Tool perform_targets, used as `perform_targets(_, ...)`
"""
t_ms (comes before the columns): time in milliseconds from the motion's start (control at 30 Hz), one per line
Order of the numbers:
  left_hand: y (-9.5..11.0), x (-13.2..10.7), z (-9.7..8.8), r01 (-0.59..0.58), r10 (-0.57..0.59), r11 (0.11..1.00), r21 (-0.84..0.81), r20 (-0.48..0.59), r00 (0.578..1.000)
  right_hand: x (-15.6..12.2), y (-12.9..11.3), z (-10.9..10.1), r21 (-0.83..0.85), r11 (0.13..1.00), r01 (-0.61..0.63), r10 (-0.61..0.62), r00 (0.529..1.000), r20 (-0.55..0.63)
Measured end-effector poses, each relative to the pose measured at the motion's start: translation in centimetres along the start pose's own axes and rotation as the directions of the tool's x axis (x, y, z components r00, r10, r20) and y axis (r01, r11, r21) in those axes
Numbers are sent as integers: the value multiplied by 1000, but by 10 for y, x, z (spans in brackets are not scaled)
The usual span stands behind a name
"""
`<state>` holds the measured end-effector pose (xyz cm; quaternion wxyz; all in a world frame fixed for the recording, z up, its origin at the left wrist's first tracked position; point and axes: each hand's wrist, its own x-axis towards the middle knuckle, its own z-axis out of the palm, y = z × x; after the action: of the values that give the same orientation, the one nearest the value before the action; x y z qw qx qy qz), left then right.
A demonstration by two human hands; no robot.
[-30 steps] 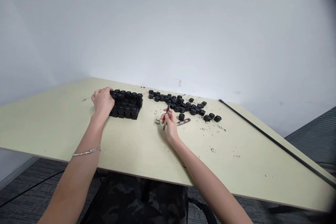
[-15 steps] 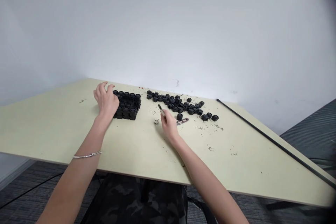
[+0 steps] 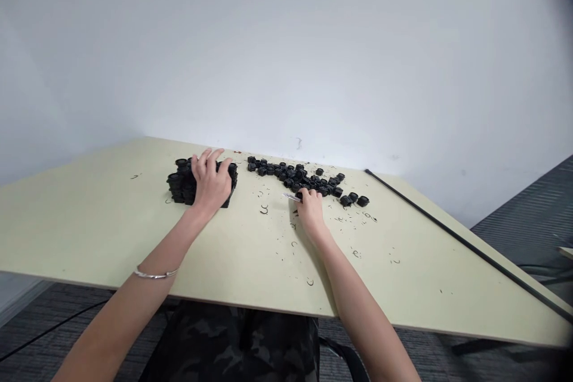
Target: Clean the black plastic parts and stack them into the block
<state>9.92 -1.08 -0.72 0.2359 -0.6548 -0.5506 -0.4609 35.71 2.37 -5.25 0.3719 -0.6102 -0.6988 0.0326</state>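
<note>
My left hand (image 3: 211, 186) reaches over a stacked block of black round-topped plastic parts (image 3: 179, 187), its fingers spread and bent across the top. Whether the fingertips touch a part inside the block is hidden. My right hand (image 3: 310, 210) is closed around a thin-bladed knife (image 3: 290, 197), its pale blade pointing left just above the table. The hand covers the knife's handle. A dark part shows right at these fingers; I cannot tell whether it is held. Just behind lies a loose pile of small black round parts (image 3: 301, 178).
Curled black trimmings (image 3: 264, 210) and tiny scraps are scattered over the pale table (image 3: 111, 215). A long black strip (image 3: 439, 225) runs along the table's right side. The wall (image 3: 286, 59) stands behind the far edge. A small red scrap (image 3: 237, 151) lies near it.
My left hand has moved right across the block, uncovering its left side. My right hand has moved right and slightly down, where the flat reddish-brown piece and a single black part lay. The blade has swung lower.
</note>
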Motion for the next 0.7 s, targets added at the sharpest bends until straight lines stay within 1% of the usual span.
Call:
perform_targets(33,4,-2,2,-29,29,1000,-10,22,999,0,-5,-1,118,993,-7,5,1000,12)
perform_targets(67,8,-4,5,-62,63,998,-27,51,997,0,-11,-1,248,968,-32,20,999,50)
perform_targets(133,15,-8,9,-147,160,984,-97,137,978,-2,-23,-2,476,872,-116,44,986,158)
perform_targets(167,19,-10,11,-196,223,969,-150,190,956,-3,-29,-3,546,827,-132,28,980,195)
perform_targets(233,26,-15,14,-277,354,921,-275,287,890,-6,-38,-3,652,737,-180,-29,955,297)
perform_targets(267,29,-17,15,-301,406,894,-331,318,857,-8,-42,-2,685,695,-220,-48,936,350)
perform_targets(300,32,-18,17,-312,441,873,-375,335,833,-9,-44,-2,707,656,-265,-61,914,400)
perform_targets(333,34,-20,17,-313,459,860,-403,342,820,-11,-46,-2,719,622,-310,-69,893,445)
perform_targets(400,38,-21,18,-302,460,851,-430,332,823,-14,-49,-1,732,565,-381,-89,854,513)
perform_targets(500,40,-21,18,-273,430,856,-439,313,846,-17,-51,-1,741,487,-463,-131,800,585)
perform_targets(600,39,-20,17,-252,411,864,-435,323,853,-19,-52,-3,755,427,-498,-162,779,606)
perform_targets(700,37,-21,16,-253,410,869,-426,332,850,-18,-53,-5,762,410,-501,-189,771,609)
